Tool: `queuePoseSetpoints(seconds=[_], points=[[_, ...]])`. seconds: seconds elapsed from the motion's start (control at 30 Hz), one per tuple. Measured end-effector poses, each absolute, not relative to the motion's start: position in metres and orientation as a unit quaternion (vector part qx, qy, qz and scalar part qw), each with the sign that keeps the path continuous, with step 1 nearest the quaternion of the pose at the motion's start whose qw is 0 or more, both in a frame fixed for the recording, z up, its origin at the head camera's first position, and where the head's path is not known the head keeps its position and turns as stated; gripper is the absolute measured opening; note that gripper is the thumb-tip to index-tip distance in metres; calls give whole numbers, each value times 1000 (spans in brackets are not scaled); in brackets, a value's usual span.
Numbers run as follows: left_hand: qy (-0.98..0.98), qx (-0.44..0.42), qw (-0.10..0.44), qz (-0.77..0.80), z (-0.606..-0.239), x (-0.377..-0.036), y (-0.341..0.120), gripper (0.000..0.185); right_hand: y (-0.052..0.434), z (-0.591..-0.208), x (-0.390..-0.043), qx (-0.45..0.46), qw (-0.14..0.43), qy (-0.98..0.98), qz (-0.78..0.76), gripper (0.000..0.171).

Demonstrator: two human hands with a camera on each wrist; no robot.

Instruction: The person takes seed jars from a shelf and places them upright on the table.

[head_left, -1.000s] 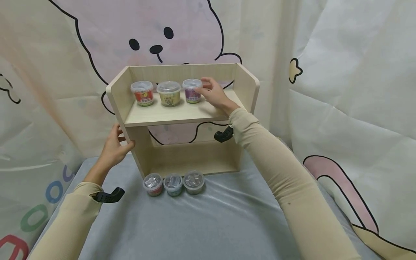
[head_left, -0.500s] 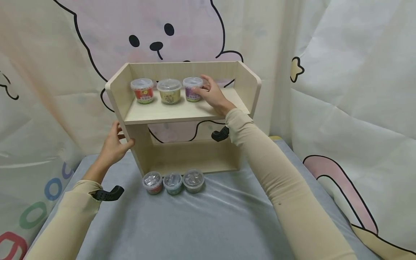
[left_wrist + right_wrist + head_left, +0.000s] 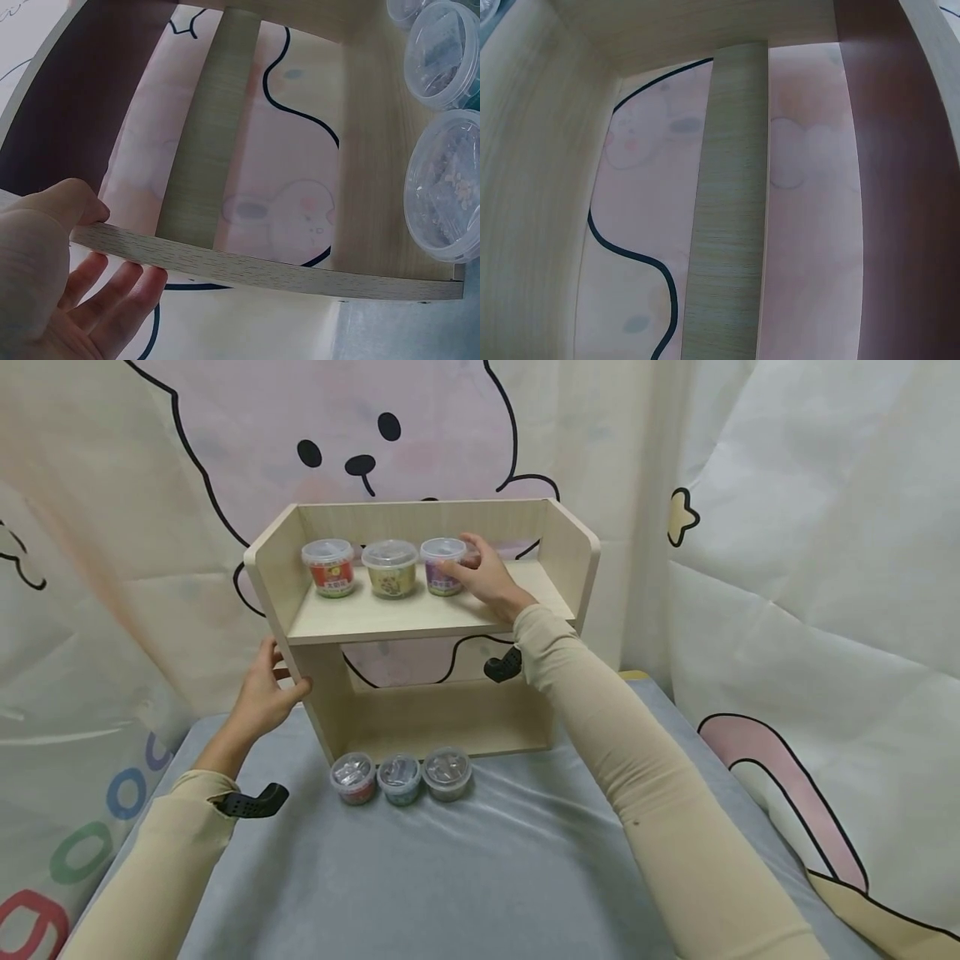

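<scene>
My left hand [image 3: 264, 693] gripped the left side panel of the wooden shelf [image 3: 420, 618], thumb over its edge. On the upper board, my right hand [image 3: 483, 578] grasped the purple-labelled cup [image 3: 442, 566], rightmost of three.
</scene>
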State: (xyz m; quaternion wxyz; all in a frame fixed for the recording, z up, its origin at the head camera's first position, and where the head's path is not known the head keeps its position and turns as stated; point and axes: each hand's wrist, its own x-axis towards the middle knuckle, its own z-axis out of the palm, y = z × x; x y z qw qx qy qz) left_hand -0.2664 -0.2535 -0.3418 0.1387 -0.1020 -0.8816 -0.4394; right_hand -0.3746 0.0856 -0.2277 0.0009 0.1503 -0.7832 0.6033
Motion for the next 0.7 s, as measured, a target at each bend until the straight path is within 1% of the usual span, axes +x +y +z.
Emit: queuePoseSetpoints(seconds=[0.23,0.47,0.7], points=[[-881,-101,134,-443,-343,-268,-254,78,86,-229,-376,158,7,-796,585,64],[-878,-98,132,-449,-342,-268,-253,78,88,-229,-379,156,-1,-781,604,66],[-876,-105,138,-450,-344,-269,-254,77,87,-229,-378,155,-4,-769,621,63]])
